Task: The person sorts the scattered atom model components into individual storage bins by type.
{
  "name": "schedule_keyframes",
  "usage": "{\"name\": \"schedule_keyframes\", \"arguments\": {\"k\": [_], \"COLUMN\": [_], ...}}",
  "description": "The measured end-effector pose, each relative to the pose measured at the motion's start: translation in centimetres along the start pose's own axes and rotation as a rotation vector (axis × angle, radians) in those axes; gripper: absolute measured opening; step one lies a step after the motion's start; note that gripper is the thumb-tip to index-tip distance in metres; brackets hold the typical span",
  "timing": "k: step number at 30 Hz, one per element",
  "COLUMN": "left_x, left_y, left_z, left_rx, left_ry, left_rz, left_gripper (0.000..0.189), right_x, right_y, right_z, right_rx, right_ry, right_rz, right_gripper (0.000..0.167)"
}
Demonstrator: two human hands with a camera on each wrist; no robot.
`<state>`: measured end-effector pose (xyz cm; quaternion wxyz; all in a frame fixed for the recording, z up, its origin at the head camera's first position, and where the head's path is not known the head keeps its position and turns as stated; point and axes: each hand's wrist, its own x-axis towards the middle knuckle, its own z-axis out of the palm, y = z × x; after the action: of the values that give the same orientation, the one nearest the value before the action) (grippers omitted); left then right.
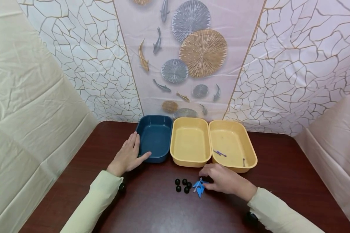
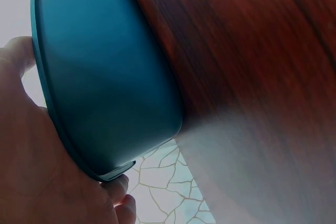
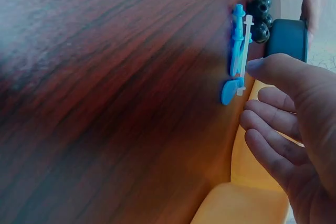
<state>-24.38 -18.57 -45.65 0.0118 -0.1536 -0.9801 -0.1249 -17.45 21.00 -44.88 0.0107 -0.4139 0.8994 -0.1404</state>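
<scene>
My left hand [image 1: 126, 155] rests on the left side of the dark blue tray [image 1: 154, 139], fingers straight along the rim and thumb over the near corner. In the left wrist view, the tray wall [image 2: 105, 72] shows beside that hand. My right hand [image 1: 223, 180] is at a small pile of flat blue plastic pieces [image 1: 199, 193], its fingers loosely bent. A thin pale stick [image 3: 245, 51] lies across the blue pieces. The right thumb [image 3: 273, 69] is close to the stick; whether it touches is unclear. Several shiny black balls [image 1: 178, 188] sit left of the pile.
Two yellow trays, a middle one [image 1: 191, 142] and a right one [image 1: 234, 137], stand beside the blue tray along the back of the dark wooden table [image 1: 151, 200]. Small purple sticks [image 1: 220, 153] lie in the right one. Patterned cloth [image 1: 192, 97] hangs behind.
</scene>
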Motion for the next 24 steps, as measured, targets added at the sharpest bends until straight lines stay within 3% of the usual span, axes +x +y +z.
{"name": "schedule_keyframes", "arguments": {"k": [9,24], "left_x": [0.0,0.1], "left_y": [0.0,0.1], "left_z": [0.0,0.1], "left_rx": [0.0,-0.001], "left_ry": [0.007,0.011], "left_rz": [0.004,0.002], "left_gripper": [0.101,0.1], "right_x": [1.2,1.7], "right_y": [0.0,-0.5], "right_z": [0.4,0.8], "right_rx": [-0.027,-0.013], "right_ry": [-0.01,-0.07], "right_rz": [-0.061,-0.021], "right_gripper": [0.016,0.015]}}
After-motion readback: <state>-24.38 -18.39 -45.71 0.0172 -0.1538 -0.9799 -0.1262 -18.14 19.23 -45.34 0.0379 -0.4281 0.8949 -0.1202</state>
